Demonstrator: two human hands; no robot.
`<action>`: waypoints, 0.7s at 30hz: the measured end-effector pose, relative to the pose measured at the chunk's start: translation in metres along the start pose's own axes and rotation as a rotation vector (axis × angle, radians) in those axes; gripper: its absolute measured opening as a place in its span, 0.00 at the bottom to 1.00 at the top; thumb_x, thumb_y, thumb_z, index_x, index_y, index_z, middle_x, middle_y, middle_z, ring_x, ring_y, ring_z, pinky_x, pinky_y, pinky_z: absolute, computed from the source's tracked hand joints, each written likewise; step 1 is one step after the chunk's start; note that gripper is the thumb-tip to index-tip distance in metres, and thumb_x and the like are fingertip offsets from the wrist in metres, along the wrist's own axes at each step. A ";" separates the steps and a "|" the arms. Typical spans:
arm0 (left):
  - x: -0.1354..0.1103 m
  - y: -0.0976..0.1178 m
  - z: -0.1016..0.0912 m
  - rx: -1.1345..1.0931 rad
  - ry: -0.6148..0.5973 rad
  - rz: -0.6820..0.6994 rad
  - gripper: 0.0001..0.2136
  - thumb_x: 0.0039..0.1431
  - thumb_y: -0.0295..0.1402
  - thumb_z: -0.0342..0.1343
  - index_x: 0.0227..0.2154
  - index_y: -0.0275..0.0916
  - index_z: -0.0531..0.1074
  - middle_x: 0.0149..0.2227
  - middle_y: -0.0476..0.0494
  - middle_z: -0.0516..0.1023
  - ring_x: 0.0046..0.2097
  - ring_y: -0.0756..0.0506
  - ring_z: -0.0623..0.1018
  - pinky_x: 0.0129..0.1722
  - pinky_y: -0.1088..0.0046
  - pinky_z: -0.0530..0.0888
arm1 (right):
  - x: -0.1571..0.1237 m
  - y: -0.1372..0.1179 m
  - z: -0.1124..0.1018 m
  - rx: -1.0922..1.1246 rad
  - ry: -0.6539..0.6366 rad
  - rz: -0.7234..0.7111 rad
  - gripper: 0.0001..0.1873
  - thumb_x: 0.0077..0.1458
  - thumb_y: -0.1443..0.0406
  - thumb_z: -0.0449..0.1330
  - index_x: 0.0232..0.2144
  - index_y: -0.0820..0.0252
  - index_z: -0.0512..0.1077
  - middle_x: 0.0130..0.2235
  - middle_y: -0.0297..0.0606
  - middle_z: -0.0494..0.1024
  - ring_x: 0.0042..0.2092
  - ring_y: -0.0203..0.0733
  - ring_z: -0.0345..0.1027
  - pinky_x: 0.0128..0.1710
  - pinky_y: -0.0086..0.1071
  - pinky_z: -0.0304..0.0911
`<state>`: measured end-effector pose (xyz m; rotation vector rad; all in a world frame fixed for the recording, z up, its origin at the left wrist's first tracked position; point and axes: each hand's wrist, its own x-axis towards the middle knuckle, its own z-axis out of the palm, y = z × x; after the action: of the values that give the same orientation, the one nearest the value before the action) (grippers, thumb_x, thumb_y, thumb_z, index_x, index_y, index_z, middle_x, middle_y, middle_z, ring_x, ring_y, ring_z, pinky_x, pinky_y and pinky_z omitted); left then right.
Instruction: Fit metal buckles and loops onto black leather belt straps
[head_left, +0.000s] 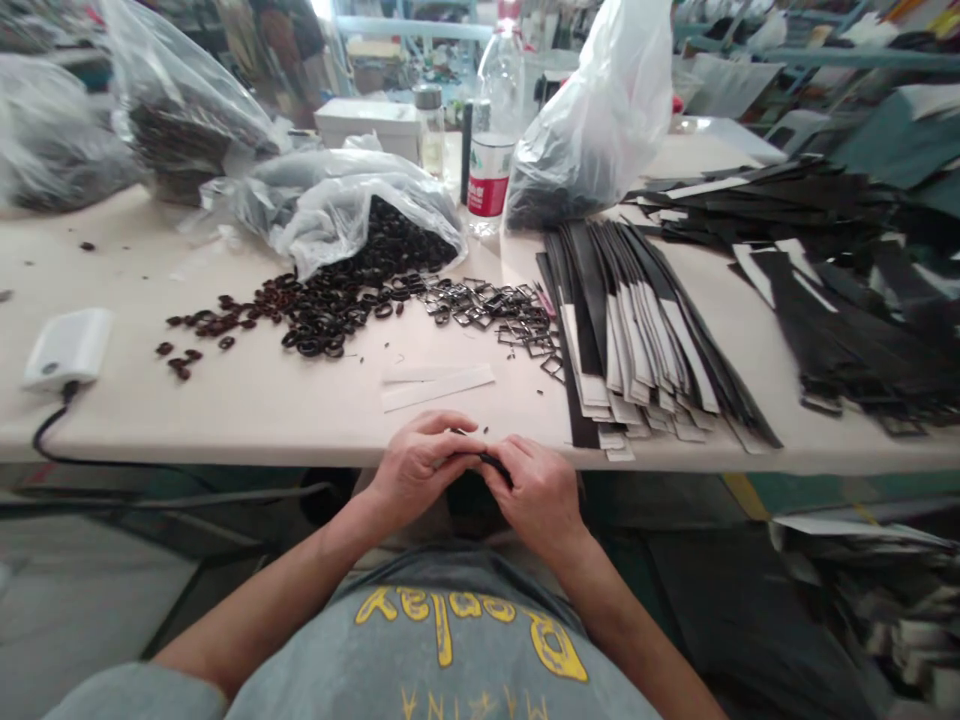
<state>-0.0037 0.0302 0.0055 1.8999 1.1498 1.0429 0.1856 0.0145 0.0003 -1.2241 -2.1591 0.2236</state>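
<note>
My left hand (420,470) and my right hand (536,490) meet at the near edge of the table (247,400), both with fingers curled. Between them they pinch a small black strap piece (491,460); most of it is hidden by the fingers. Beyond the hands lie two white paper strips (435,385). Farther back are a heap of dark oval rings (330,305) spilling from a clear bag (337,205) and a pile of square metal buckles (499,310). A row of black straps (637,330) with white ends lies to the right.
A white box with a black cable (67,345) sits at the left edge. A clear water bottle (495,130), a small jar (431,125) and more plastic bags (600,120) stand at the back. Loose black strips (840,260) cover the right side.
</note>
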 end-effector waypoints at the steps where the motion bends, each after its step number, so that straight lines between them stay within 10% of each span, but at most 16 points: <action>1: 0.001 0.000 0.001 0.005 -0.001 0.029 0.07 0.60 0.34 0.61 0.38 0.48 0.83 0.42 0.42 0.82 0.46 0.42 0.79 0.49 0.62 0.75 | 0.000 0.000 0.000 0.005 0.007 -0.010 0.14 0.69 0.66 0.54 0.29 0.60 0.73 0.28 0.37 0.73 0.31 0.44 0.68 0.32 0.35 0.55; 11: 0.005 0.014 -0.013 -0.099 0.004 0.221 0.05 0.62 0.34 0.60 0.34 0.44 0.81 0.35 0.42 0.84 0.43 0.43 0.80 0.50 0.62 0.74 | 0.003 0.010 -0.004 0.027 -0.002 -0.042 0.16 0.72 0.62 0.51 0.33 0.60 0.73 0.30 0.37 0.74 0.32 0.44 0.69 0.34 0.35 0.56; 17: 0.001 0.017 -0.042 -0.194 -0.217 0.061 0.13 0.63 0.41 0.57 0.27 0.41 0.79 0.32 0.39 0.82 0.35 0.43 0.80 0.40 0.67 0.75 | 0.001 0.038 -0.008 -0.046 0.081 0.044 0.15 0.72 0.59 0.53 0.35 0.59 0.73 0.31 0.36 0.76 0.33 0.44 0.72 0.35 0.35 0.58; 21: 0.017 -0.008 -0.071 0.078 0.063 -0.098 0.13 0.62 0.41 0.57 0.27 0.40 0.78 0.30 0.43 0.80 0.33 0.45 0.78 0.36 0.70 0.72 | -0.002 0.040 -0.011 -0.011 0.087 0.083 0.16 0.72 0.57 0.53 0.35 0.58 0.72 0.31 0.35 0.75 0.32 0.44 0.72 0.34 0.34 0.59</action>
<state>-0.0641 0.0584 0.0357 1.8618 1.3233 1.0245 0.2215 0.0334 -0.0094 -1.3065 -2.0405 0.1906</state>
